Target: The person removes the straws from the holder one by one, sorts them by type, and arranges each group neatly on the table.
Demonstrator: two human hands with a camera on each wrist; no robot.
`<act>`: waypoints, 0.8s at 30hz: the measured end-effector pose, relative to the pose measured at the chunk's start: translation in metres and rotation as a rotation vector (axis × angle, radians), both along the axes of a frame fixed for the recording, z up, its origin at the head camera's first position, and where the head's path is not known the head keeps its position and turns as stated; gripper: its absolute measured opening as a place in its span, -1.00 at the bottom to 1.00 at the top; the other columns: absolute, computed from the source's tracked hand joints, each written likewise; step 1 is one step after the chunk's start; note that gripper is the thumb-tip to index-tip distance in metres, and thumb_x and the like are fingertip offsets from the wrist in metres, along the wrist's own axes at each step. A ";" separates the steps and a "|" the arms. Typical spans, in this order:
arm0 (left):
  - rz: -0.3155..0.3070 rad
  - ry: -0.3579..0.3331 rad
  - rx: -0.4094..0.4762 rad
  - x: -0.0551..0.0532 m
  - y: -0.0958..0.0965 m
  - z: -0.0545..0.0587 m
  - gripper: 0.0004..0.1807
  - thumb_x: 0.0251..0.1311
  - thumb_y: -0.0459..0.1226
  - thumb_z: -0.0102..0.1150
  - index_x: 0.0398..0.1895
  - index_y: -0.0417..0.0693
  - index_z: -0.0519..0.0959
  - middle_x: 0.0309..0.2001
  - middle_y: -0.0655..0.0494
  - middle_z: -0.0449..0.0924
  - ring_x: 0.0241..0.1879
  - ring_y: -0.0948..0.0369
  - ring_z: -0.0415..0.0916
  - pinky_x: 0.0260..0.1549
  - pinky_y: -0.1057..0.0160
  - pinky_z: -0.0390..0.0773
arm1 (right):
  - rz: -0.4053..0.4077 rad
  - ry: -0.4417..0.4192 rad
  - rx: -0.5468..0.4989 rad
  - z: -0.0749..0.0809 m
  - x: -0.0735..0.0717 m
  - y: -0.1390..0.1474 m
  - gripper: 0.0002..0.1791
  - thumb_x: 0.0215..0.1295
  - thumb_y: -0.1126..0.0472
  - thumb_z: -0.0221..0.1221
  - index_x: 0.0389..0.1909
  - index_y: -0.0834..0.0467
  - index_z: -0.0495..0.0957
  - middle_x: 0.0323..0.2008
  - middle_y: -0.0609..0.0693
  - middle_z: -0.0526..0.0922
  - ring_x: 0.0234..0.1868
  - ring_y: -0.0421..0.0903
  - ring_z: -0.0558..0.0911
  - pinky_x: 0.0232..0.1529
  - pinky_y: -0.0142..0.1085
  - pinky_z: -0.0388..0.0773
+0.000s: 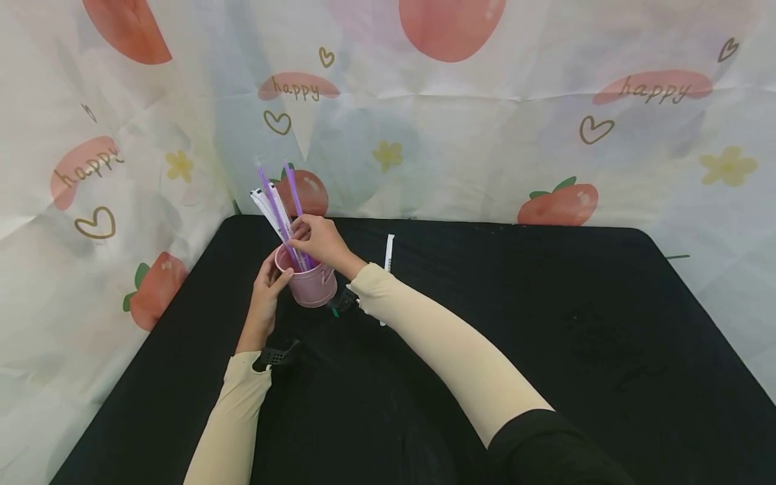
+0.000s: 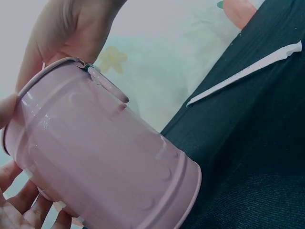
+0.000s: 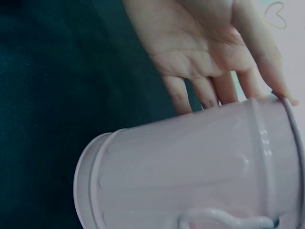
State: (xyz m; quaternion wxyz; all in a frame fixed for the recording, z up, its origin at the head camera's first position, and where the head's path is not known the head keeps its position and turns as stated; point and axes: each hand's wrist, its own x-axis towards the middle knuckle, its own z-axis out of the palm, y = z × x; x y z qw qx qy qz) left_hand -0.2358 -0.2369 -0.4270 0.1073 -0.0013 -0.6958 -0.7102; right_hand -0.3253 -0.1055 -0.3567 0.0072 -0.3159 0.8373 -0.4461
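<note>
A pink metal bucket [image 1: 313,288] with a small side handle stands on the black-covered table, tilted slightly. My left hand [image 1: 267,296] grips its left side, thumb near the rim; its fingers [image 3: 205,90] show against the wall in the right wrist view. Several straws lean inside the bucket: purple straws [image 1: 294,188] and white paper-wrapped straws [image 1: 263,204]. Above the rim, my right hand [image 1: 324,244] pinches a purple straw among them; its fingertips partly cover the straws. In the left wrist view, the right hand [image 2: 81,33] is behind the rim, its fingertips hidden.
One white wrapped straw [image 1: 389,249] lies on the black tablecloth [image 1: 515,303] right of the bucket, partly covered by the right forearm. A printed curtain [image 1: 455,155] hangs along the table's back and left sides. Black wrist cameras [image 1: 275,356] sit on the wrists.
</note>
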 end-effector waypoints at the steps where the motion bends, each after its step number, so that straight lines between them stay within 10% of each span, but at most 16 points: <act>1: -0.003 0.001 0.004 0.000 0.000 0.000 -0.42 0.37 -0.35 -0.11 0.43 -0.14 0.05 0.42 -0.04 0.10 0.42 0.08 0.04 0.44 0.03 0.01 | 0.002 0.000 0.006 0.000 0.001 -0.001 -0.71 0.17 0.23 0.27 -0.13 0.29 0.54 -0.22 0.13 0.70 -0.21 -0.08 0.68 -0.18 -0.44 0.60; 24: -0.007 -0.007 0.011 0.000 -0.001 0.000 -0.40 0.37 -0.36 -0.11 0.44 -0.12 0.03 0.42 -0.03 0.09 0.43 0.11 0.03 0.44 0.07 0.01 | -0.065 0.093 0.087 -0.006 0.004 -0.013 -0.82 0.12 0.21 0.31 -0.33 0.22 0.58 -0.36 0.03 0.69 -0.36 -0.19 0.63 -0.38 -0.55 0.50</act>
